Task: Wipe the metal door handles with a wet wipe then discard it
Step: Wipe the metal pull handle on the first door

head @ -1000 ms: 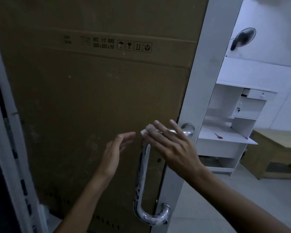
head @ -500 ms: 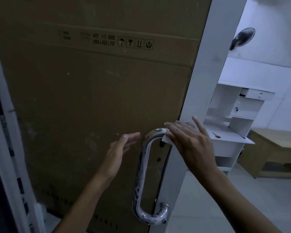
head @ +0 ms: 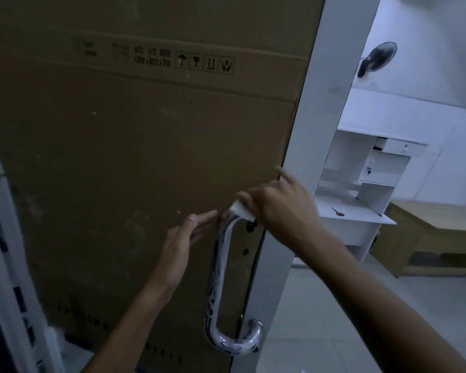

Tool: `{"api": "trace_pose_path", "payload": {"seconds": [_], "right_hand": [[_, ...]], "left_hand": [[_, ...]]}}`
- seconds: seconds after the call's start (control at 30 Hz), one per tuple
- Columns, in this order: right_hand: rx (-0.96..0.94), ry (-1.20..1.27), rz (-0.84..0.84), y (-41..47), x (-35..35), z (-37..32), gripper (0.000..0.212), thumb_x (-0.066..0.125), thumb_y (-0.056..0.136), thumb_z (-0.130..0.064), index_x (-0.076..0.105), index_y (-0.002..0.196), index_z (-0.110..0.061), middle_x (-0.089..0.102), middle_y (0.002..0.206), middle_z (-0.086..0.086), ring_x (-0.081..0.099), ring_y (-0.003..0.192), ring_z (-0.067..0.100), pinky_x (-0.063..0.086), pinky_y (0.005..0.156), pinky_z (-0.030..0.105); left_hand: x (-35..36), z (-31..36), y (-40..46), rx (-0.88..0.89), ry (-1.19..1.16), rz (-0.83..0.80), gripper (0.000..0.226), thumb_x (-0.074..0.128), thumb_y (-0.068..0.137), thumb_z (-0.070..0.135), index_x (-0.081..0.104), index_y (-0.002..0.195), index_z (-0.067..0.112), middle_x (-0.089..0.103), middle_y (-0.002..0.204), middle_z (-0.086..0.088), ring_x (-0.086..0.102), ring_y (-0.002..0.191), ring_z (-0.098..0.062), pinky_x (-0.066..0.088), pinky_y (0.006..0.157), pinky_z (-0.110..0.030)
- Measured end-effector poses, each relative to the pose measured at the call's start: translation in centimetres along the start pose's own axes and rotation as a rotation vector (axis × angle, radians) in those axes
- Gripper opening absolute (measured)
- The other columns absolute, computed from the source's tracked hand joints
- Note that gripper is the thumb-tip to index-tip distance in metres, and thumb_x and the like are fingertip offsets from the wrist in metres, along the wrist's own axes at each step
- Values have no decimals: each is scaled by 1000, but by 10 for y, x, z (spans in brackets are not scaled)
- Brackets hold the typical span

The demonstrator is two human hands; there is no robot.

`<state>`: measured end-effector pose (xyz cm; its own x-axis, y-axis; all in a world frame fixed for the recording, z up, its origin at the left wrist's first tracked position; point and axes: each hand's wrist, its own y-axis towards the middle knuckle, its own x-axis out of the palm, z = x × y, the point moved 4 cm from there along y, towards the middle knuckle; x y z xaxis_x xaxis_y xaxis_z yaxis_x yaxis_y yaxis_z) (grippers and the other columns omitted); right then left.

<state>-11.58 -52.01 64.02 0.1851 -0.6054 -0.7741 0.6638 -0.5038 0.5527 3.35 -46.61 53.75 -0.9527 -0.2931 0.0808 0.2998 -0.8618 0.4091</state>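
Head view: wet wipe [head: 243, 210] is swept back left over the metal door handle [head: 221, 278] top bend by the gripping right hand [head: 277, 208]; left hand [head: 183, 243] stays flat, fingers straight — wiping barely begun.

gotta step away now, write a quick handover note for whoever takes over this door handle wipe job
Right hand presses the wet wipe onto the top bend of the metal door handle.
Left hand is open, fingers straight, beside the handle near the cardboard sheet.
Done: wiping is under way at the top bend.
Left: wipe the straight bar and lower curve, any other handle, then discard the wipe. No bin in view.
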Motion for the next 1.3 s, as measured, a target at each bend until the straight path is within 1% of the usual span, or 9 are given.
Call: {"api": "trace_pose_path", "payload": {"seconds": [0.13, 0.27, 0.37, 0.53, 0.67, 0.83, 1.03, 1.2, 1.3], "right_hand": [[87, 208, 13, -19, -2, 29, 52, 23, 101, -47, 71, 101, -26, 74, 90, 0, 66, 91, 14, 16, 118, 36], [83, 422, 300, -50, 3, 31, 33, 47, 97, -36, 73, 108, -18, 73, 105, -1, 63, 95, 16, 45, 98, 45], [177, 478, 564, -70, 20, 23, 25, 61, 91, -24, 73, 110, -13, 70, 113, 3, 58, 103, 21, 46, 89, 30], [564, 592, 839, -84, 44, 4, 27, 65, 88, -23, 68, 114, -20, 59, 108, 10, 48, 96, 19, 41, 74, 17], [980, 1128, 1000, -91, 62, -6, 25, 64, 90, -29, 67, 115, -30, 59, 101, -8, 58, 94, 1, 50, 79, 14], [1334, 1853, 1033, -75, 73, -23, 20, 61, 94, -10, 69, 112, -12, 73, 112, 3, 68, 101, 6, 54, 87, 19], [1165, 2631, 876, -62, 65, -48, 24, 51, 97, -7, 63, 117, 0, 71, 111, 16, 72, 94, 18, 59, 81, 28], [923, 2628, 700, -45, 70, -62, 38, 43, 89, 4, 60, 123, -4, 67, 108, 14, 63, 101, 21, 50, 95, 33], [897, 2420, 625, -38, 80, -60, 35, 41, 86, 11, 65, 103, -6, 69, 92, 12, 63, 89, 21, 51, 86, 30]], "left_hand": [[3, 1, 0, -11, 16, -12, 44, 23, 106, 23, 65, 117, 24, 68, 117, 13, 59, 115, 1, 41, 100, -15], [6, 4, 5, -1, 20, -18, 43, 24, 105, 23, 64, 119, 23, 66, 119, 14, 58, 115, 3, 42, 102, -16], [8, 3, 6, -4, 12, -19, 42, 24, 105, 24, 64, 116, 27, 67, 118, 13, 59, 114, 2, 43, 101, -15], [6, 0, 9, -10, 36, -26, 44, 23, 106, 26, 65, 116, 30, 67, 122, 10, 57, 118, -2, 39, 103, -24], [7, -3, 8, -10, 40, -26, 43, 23, 106, 26, 64, 120, 28, 66, 123, 10, 57, 117, 1, 40, 103, -21], [7, -3, 8, -7, 35, -30, 44, 23, 105, 27, 64, 122, 26, 66, 123, 11, 57, 116, 2, 40, 97, -17], [8, 0, 9, -1, -3, -23, 43, 24, 106, 25, 65, 115, 27, 69, 117, 9, 60, 114, -1, 43, 98, -18], [7, 1, 9, -16, 9, -46, 43, 23, 106, 26, 65, 116, 28, 69, 118, 9, 60, 114, 1, 44, 99, -17], [6, 0, 10, -21, 3, -38, 45, 22, 106, 26, 66, 114, 28, 69, 117, 10, 59, 114, 1, 44, 99, -18]]}}
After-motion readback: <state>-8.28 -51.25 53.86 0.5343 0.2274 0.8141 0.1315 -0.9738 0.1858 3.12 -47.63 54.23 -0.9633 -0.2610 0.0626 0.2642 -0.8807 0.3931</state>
